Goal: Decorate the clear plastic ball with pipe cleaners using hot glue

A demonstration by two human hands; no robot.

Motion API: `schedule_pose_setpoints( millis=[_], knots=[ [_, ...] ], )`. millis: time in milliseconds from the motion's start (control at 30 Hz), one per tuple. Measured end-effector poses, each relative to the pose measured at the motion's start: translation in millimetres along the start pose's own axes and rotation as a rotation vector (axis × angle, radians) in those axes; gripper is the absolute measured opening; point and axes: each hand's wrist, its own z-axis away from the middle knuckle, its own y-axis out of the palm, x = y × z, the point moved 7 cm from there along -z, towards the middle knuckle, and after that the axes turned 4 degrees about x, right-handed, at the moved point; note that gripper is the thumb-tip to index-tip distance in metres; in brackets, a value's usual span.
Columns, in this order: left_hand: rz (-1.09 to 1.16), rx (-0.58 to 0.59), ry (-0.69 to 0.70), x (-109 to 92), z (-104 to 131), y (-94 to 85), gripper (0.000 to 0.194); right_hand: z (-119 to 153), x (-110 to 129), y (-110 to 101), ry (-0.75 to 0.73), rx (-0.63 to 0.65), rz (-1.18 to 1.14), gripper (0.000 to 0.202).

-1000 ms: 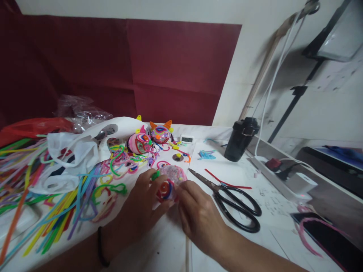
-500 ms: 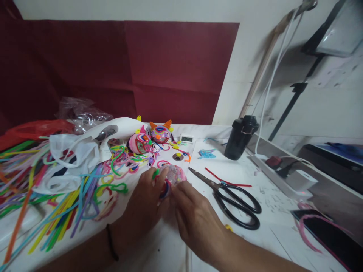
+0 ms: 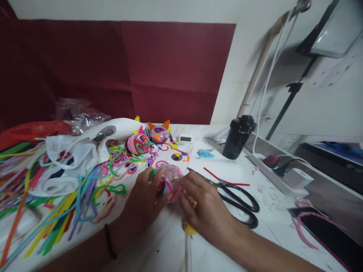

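A round ball [image 3: 173, 174], covered in pinkish fuzzy strands with a blue-and-red eye-like coil and a bit of green, sits low over the white table. My left hand [image 3: 146, 196] is wrapped round its left side, thumb in front. Against the ball's right side, my right hand [image 3: 202, 202] has its fingers pinched together; what lies between the fingertips is hidden. A yellow object [image 3: 189, 228] shows below that palm and between the fingers, too covered to name. Black-handled scissors [image 3: 241, 196] lie partly behind the right hand, beside a red pipe cleaner [image 3: 224, 179].
Pipe cleaners [image 3: 64, 211] in many colours are heaped at left, by a white mask-like item [image 3: 70, 155]. Two decorated balls [image 3: 138, 143] with ears stand behind. A black bottle [image 3: 239, 138], a power strip [image 3: 279, 177] and a dark phone [image 3: 320, 234] lie rightward.
My right hand has turned slightly and its fingers have shifted along the ball's right side. More of the yellow object shows below the palm. My left hand keeps its hold; the view has shifted slightly.
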Motion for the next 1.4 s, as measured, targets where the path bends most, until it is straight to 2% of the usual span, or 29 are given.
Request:
schedule_pose_setpoints(
  millis=[133,333,667,933,1100,1233,1400],
  knots=[
    [0.005,0.028,-0.019,1.8,0.6,2.0,0.062,-3.6,-12.2,-8.2,0.027,-0.056,0.035,0.016],
    [0.01,-0.005,0.01,-0.6,1.1,1.4,0.067,-9.0,-22.5,6.1,0.111,0.022,0.019,0.023],
    [-0.04,-0.097,-0.039,4.4,9.2,5.6,0.069,-16.6,-28.0,19.9,0.078,-0.008,-0.026,0.036],
    [0.054,-0.041,-0.043,-0.9,6.4,0.4,0.072,-24.3,-37.2,14.4,0.175,0.078,-0.099,0.032],
    [0.225,-0.015,-0.127,4.8,0.8,-11.8,0.057,-32.8,-53.3,12.4,0.213,0.112,-0.161,0.053],
    [0.274,-0.07,-0.23,15.2,-4.7,-24.2,0.042,-39.5,-67.7,16.4,0.194,0.172,-0.273,0.061],
    [0.263,-0.116,-0.197,16.1,-5.1,-29.6,0.034,-43.0,-81.7,22.8,0.199,0.252,-0.405,0.058]
  ],
)
